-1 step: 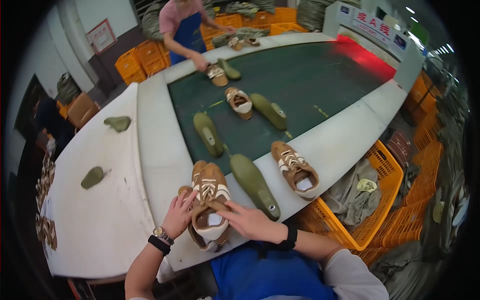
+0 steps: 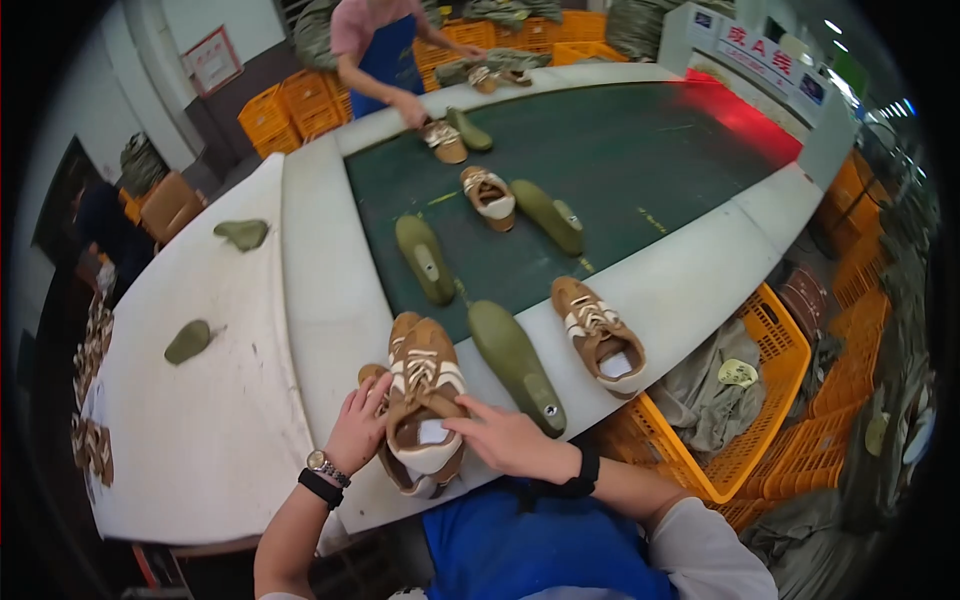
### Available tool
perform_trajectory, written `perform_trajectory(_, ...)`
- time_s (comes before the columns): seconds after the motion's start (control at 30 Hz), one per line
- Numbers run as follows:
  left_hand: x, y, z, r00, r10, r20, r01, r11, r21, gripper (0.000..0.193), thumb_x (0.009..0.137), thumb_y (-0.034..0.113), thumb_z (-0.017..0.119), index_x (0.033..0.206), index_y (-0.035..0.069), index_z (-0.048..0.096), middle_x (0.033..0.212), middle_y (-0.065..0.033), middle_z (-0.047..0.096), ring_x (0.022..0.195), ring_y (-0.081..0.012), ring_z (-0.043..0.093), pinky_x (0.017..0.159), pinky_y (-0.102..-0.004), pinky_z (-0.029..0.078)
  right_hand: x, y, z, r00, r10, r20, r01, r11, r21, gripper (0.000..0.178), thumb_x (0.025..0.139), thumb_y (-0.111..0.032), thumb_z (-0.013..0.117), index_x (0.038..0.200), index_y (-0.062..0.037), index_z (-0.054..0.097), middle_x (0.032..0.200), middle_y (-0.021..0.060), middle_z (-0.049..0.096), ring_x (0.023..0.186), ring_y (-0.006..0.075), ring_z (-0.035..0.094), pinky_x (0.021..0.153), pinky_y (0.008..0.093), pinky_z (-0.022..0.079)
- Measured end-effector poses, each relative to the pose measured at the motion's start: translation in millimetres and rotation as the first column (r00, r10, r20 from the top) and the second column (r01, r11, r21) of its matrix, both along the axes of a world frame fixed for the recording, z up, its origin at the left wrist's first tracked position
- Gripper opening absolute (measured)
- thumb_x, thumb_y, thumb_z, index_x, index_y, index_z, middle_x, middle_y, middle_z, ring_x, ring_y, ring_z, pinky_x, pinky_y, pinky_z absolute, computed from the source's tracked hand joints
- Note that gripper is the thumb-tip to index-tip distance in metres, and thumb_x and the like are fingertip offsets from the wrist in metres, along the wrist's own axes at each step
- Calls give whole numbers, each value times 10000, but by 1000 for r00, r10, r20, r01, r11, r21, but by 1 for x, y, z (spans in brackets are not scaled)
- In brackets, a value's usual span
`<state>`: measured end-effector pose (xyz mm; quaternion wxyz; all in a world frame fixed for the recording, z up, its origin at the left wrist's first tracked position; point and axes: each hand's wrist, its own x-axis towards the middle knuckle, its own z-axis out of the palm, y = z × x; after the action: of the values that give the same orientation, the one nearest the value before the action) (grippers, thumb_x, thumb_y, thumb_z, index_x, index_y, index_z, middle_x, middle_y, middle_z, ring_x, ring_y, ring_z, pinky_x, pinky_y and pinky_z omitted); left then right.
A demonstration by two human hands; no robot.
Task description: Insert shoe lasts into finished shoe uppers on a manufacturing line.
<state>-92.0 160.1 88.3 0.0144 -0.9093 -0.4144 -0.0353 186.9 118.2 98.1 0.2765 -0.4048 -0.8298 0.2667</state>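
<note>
A brown sneaker (image 2: 425, 368) with white stripes and cream laces lies at the near table edge, toe pointing away from me. Its collar gapes, showing a white patch on the insole. My left hand (image 2: 357, 428) grips its left side, with other brown shoes partly hidden under and beside it. At the right of the opening, my right hand (image 2: 508, 442) holds the tongue and collar edge between thumb and fingers. Just right of this sneaker lies a long green shoe last (image 2: 515, 365). Another brown sneaker (image 2: 598, 335) sits farther right on the white border.
More green lasts (image 2: 424, 260) and a brown sneaker (image 2: 488, 198) lie on the dark green belt (image 2: 640, 150). Across it, a person in a blue apron (image 2: 385, 65) touches a shoe. An orange crate (image 2: 790, 370) with grey cloth stands at my right. Two lasts rest on the left white table (image 2: 200, 440).
The whole view has shifted slightly, so the scene sits a little farther right. Both my hands stay on the same sneaker.
</note>
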Motion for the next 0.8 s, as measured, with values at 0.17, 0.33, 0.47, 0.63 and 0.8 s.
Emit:
perform_trajectory(0.17, -1, -51, -3, 817, 382, 431, -315, 923, -220, 468, 812, 37, 571, 1271, 104, 514, 1441, -240, 303, 1313, -395, 340, 1014, -440, 382, 6, 6, -8, 1000, 19, -2, -19, 1000, -7, 361, 780, 1, 541, 1113, -124, 607, 1300, 204, 449, 917, 378, 608, 762, 402, 518)
perform_trajectory(0.33, 29, -88, -10, 502, 623, 600, -324, 779, -537, 467, 873, 192, 613, 1275, -3, 480, 1422, -256, 331, 1307, -361, 371, 1040, -385, 347, 1, 5, 5, 998, 65, -7, -66, 996, -52, 277, 745, 20, 570, 997, -89, 607, 1290, 215, 451, 923, 368, 608, 785, 395, 514)
perform_trajectory(0.47, 31, -83, 9, 409, 631, 659, -422, 771, -477, 517, 841, 171, 643, 1288, -15, 463, 1407, -231, 362, 1258, -362, 424, 1027, -389, 364, 3, 4, 6, 1000, -2, -15, 3, 999, 49, 228, 708, 40, 591, 905, -74, 584, 1284, 201, 459, 947, 353, 603, 805, 383, 511)
perform_trajectory(0.63, 70, -64, 65, 604, 485, 632, -448, 863, -233, 612, 743, 120, 724, 1252, -79, 449, 1290, -263, 453, 1153, -388, 496, 940, -397, 445, -6, -10, 25, 998, 40, -38, -29, 967, 254, 211, 699, 78, 550, 864, -52, 576, 1285, 190, 470, 968, 321, 599, 764, 369, 515)
perform_trajectory(0.8, 71, -61, 57, 550, 427, 717, -495, 859, -132, 433, 773, 80, 684, 1156, -70, 549, 1125, -278, 586, 987, -399, 607, 843, -399, 505, 2, -3, 16, 979, 113, -167, -88, 985, 150, 250, 745, 44, 574, 962, -71, 618, 1251, 174, 509, 964, 318, 602, 776, 348, 508)
